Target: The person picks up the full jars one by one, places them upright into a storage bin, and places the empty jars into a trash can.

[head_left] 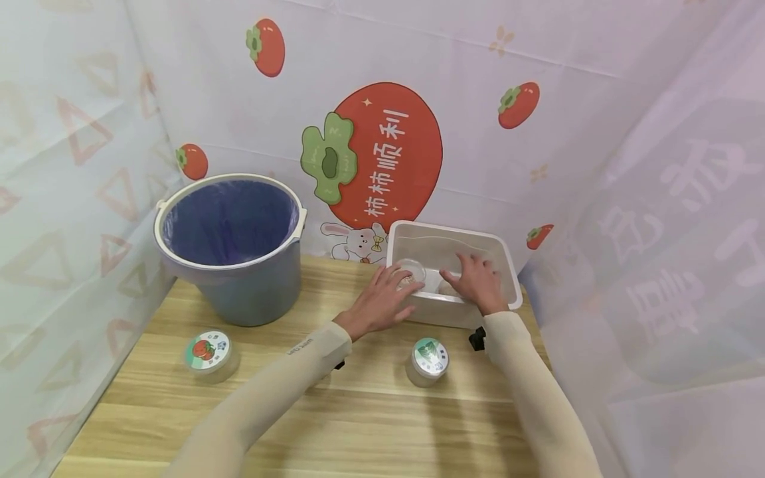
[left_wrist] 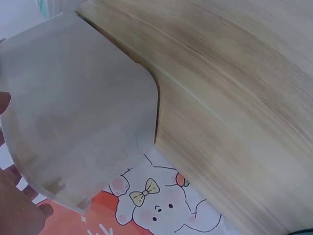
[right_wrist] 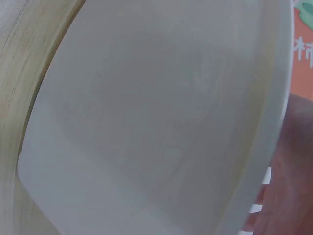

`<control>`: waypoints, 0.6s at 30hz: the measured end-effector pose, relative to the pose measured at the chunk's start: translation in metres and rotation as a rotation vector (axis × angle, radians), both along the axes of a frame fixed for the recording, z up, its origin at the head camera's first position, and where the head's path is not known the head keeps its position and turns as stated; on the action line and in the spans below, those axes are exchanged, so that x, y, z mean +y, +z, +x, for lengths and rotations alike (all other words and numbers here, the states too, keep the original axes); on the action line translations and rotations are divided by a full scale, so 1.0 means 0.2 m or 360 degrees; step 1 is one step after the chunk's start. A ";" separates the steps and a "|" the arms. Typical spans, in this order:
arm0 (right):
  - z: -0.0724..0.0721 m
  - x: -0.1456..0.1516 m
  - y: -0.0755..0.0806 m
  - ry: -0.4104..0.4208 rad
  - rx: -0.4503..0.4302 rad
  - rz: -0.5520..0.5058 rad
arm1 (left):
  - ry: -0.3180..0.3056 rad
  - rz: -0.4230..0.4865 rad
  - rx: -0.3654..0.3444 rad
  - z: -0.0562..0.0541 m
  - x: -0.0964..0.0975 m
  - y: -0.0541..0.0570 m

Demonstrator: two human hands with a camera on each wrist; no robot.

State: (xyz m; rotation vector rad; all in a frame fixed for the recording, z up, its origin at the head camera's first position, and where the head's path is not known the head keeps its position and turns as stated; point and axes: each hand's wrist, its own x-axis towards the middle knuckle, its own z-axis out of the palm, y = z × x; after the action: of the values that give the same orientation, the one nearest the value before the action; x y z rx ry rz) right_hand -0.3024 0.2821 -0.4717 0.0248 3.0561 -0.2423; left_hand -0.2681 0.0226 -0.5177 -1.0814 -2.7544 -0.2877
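Observation:
A clear round container (head_left: 412, 271) sits inside the white bin (head_left: 427, 307), at its left end. Over the bin's front rim reaches my left hand (head_left: 382, 295), fingers spread and overlapping the container in the head view. My right hand (head_left: 478, 282) is inside the bin with thumb and fingers held apart. Beside its thumb shows part of a pale brownish thing (head_left: 445, 288), mostly hidden by the bin's front wall and the hand. Both wrist views are largely filled by the bin's outer wall (left_wrist: 83, 98), with only parts of each hand at the edge.
A blue-grey bucket (head_left: 257, 292) with a dark liner stands at the back left. One lidded jar with a tomato label (head_left: 210, 358) is at the left front. Another, with a green leaf label (head_left: 427, 364), stands just before the bin. Printed fabric walls enclose the wooden table (head_left: 358, 425).

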 end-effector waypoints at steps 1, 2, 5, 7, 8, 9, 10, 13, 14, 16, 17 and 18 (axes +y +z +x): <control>0.01 0.00 0.00 0.0005 0.0029 0.0000 | 0.0002 0.0007 0.0001 0.00 -0.01 0.01; 0.01 -0.01 0.01 0.0009 0.0060 0.0007 | 0.0002 0.0008 0.0006 0.00 -0.02 0.01; 0.04 -0.02 0.02 0.0020 0.0138 0.0027 | -0.0004 0.0018 0.0018 0.00 -0.06 0.02; 0.05 -0.03 0.04 0.0023 0.0183 0.0033 | -0.0006 0.0018 0.0022 0.00 -0.09 0.03; 0.06 -0.03 0.05 0.0026 0.0206 0.0031 | -0.0005 0.0014 0.0029 0.00 -0.10 0.03; 0.06 -0.04 0.06 0.0029 0.0226 0.0024 | -0.0004 0.0019 0.0034 0.00 -0.12 0.04; 0.07 -0.04 0.06 0.0030 0.0244 0.0009 | -0.0002 0.0023 0.0041 0.00 -0.13 0.04; 0.10 -0.06 0.09 0.0039 0.0297 -0.0022 | 0.0016 -0.0009 0.0064 0.01 -0.18 0.06; 0.11 -0.06 0.10 0.0042 0.0315 -0.0034 | 0.0026 -0.0016 0.0069 0.02 -0.19 0.07; 0.12 -0.07 0.11 0.0046 0.0344 -0.0053 | 0.0036 -0.0026 0.0068 0.03 -0.22 0.08; 0.13 -0.07 0.12 0.0048 0.0358 -0.0062 | 0.0039 -0.0031 0.0070 0.03 -0.23 0.09; 0.14 -0.08 0.12 0.0050 0.0370 -0.0072 | 0.0040 -0.0025 0.0070 0.04 -0.25 0.10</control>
State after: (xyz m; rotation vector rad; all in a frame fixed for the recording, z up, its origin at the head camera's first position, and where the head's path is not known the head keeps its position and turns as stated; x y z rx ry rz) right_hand -0.2736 0.2662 -0.4474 -0.0587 3.2771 -0.3349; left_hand -0.2602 -0.0267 -0.4975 -1.0431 -2.7339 -0.2362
